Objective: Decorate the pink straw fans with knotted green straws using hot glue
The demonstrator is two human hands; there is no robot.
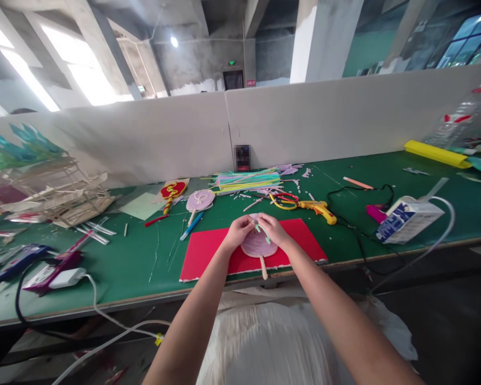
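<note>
A round lilac fan-shaped piece (260, 247) with a ribbed surface and a pale stick handle (263, 267) lies on a red board (208, 251). Over its upper part, my left hand (239, 232) and my right hand (274, 230) meet at the fingertips. Both are closed in a pinch around a thin mint-green strip (260, 228), whose lower end hangs over the lilac surface. My fingers hide its upper end. Behind the board sits a bundle of lilac, mint and yellow strips (246, 181), with cut scraps around it.
Red-handled scissors (286, 198) and a yellow glue gun (319, 209) lie behind the board. A second lilac fan (200, 199), a red-and-yellow piece (172, 190) and a blue pen (191, 226) are left. A carton (411, 216) stands right; a power strip (54, 272) lies left.
</note>
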